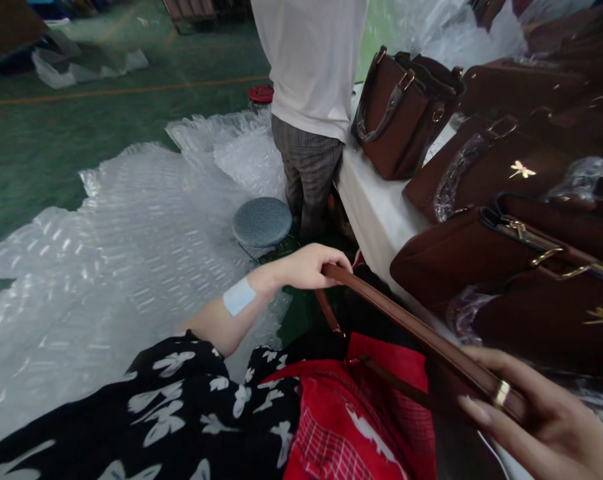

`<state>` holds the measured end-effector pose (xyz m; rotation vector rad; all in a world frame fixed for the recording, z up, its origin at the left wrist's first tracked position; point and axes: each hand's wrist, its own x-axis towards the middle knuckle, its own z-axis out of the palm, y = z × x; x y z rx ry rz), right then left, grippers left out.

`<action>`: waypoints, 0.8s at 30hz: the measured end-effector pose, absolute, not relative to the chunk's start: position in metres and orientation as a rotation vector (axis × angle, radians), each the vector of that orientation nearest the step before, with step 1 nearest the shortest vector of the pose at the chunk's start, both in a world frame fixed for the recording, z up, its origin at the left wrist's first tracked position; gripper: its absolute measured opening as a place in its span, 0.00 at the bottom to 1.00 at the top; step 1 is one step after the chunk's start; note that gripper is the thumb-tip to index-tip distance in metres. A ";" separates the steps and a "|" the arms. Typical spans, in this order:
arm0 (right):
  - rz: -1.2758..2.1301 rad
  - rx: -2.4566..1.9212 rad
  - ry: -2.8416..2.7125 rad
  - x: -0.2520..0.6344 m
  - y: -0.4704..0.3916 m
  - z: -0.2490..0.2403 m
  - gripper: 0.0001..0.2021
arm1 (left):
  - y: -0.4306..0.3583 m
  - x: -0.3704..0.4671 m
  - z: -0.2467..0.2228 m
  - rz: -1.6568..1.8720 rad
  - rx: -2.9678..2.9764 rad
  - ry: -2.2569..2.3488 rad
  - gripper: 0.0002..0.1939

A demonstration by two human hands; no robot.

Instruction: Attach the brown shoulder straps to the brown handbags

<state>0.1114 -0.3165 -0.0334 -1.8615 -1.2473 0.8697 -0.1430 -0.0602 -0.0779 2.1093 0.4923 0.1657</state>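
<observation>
A brown leather bag strap stretches between my two hands above my lap. My left hand is closed around its far end, and a loose strap end with a metal clip dangles just below. Nearer to me, my right hand grips the other end, thumb and fingers on either side of it, beside a gold-coloured metal loop. Another thin length of strap hangs underneath, across a red apron on my lap.
Several brown handbags crowd the white table at right, some with plastic-wrapped handles. A person in a white shirt stands ahead beside a round grey stool. Bubble wrap covers the floor on the left.
</observation>
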 end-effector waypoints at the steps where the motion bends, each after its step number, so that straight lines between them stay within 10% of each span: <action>1: 0.919 -1.865 -1.245 0.108 -0.311 -0.040 0.21 | -0.051 -0.155 -0.078 0.125 2.158 0.570 0.15; 24: 0.946 -1.750 -0.993 0.081 -0.331 -0.114 0.18 | -0.147 -0.090 -0.129 -0.088 1.595 0.088 0.10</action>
